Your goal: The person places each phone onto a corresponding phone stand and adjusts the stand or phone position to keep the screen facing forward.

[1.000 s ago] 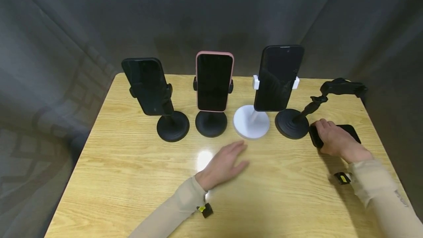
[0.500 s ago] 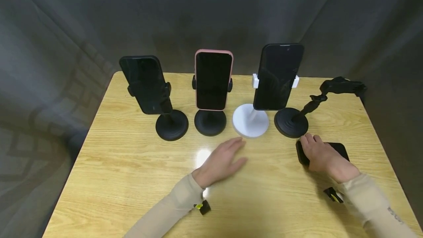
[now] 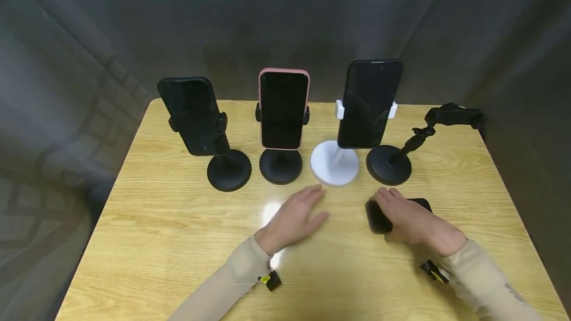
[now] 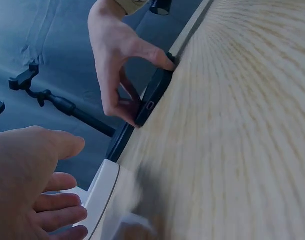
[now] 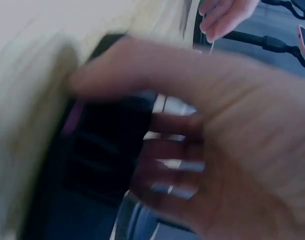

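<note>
My right hand [image 3: 408, 219] grips a black phone [image 3: 379, 218] across its long edges, thumb on the near side and fingers on the far side. The phone lies flat, low over the wooden table, in front of the black stand with no phone [image 3: 389, 165]. In the left wrist view, the thumb and fingers of my right hand [image 4: 115, 60] pinch the phone [image 4: 155, 95], its port end showing. My left hand [image 3: 292, 219] holds nothing, fingers extended and thumb apart, just in front of the white stand's round base [image 3: 334, 163]. The right wrist view is blurred.
Three stands along the back hold upright phones: a black phone [image 3: 195, 115] at left, a pink-cased phone [image 3: 284, 109] in the middle and another black phone [image 3: 370, 104] in the white clamp. The phoneless stand's bent arm [image 3: 450, 114] reaches right. A dark curtain [image 3: 285, 14] hangs behind the table.
My right hand has brought the black phone from the right side of the table leftward and nearer to me. My left hand has stayed in nearly the same place.
</note>
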`<action>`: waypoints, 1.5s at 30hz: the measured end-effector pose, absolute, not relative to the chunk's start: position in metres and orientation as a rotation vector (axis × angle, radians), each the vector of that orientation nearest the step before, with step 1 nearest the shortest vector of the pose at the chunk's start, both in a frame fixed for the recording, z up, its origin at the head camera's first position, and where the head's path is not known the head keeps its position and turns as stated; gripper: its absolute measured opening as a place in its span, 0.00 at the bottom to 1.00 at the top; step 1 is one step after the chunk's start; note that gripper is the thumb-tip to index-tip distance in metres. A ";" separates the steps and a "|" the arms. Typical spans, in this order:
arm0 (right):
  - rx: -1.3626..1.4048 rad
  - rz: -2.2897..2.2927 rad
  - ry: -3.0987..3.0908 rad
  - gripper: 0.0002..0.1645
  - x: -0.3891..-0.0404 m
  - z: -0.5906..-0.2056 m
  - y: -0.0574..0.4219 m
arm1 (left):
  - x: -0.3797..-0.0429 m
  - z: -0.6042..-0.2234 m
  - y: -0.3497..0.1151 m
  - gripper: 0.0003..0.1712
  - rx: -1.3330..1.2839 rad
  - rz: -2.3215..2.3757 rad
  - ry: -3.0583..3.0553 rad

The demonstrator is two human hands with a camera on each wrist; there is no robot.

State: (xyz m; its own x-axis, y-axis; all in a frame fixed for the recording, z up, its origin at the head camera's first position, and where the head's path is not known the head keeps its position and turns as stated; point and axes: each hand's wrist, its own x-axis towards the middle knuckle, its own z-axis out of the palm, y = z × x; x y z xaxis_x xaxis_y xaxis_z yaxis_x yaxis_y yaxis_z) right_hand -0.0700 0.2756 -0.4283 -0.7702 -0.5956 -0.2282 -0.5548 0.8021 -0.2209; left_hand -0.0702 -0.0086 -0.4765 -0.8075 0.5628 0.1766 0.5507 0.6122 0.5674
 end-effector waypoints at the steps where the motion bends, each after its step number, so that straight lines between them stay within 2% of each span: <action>1: -0.899 -0.233 2.693 0.42 -0.071 -0.430 0.272 | -0.071 -0.476 -0.010 0.31 0.960 0.983 2.802; 8: -1.085 -0.379 2.717 0.42 -0.074 -0.442 0.248 | -0.073 -0.474 -0.015 0.30 0.895 1.017 2.811; 19: -1.086 -0.495 2.806 0.46 -0.080 -0.451 0.225 | -0.076 -0.477 -0.030 0.34 0.837 1.137 2.861; 30: -1.155 -0.702 2.810 0.49 -0.087 -0.445 0.211 | -0.082 -0.472 -0.045 0.34 0.800 1.296 2.895; 36: -1.237 -0.924 2.782 0.47 -0.090 -0.438 0.203 | -0.080 -0.473 -0.044 0.34 0.826 1.321 2.892; 45: -1.108 -1.174 2.759 0.53 -0.086 -0.431 0.197 | -0.073 -0.473 -0.042 0.33 0.817 1.315 2.863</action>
State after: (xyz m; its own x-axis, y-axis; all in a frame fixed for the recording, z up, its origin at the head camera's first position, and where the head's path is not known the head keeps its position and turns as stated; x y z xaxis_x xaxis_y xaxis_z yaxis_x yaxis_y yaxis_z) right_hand -0.0863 0.1970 -0.4306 -0.7583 -0.5778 0.3019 -0.6182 0.4902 -0.6144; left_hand -0.0730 -0.0420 -0.4731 -0.8681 0.3945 0.3012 0.4856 0.5493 0.6801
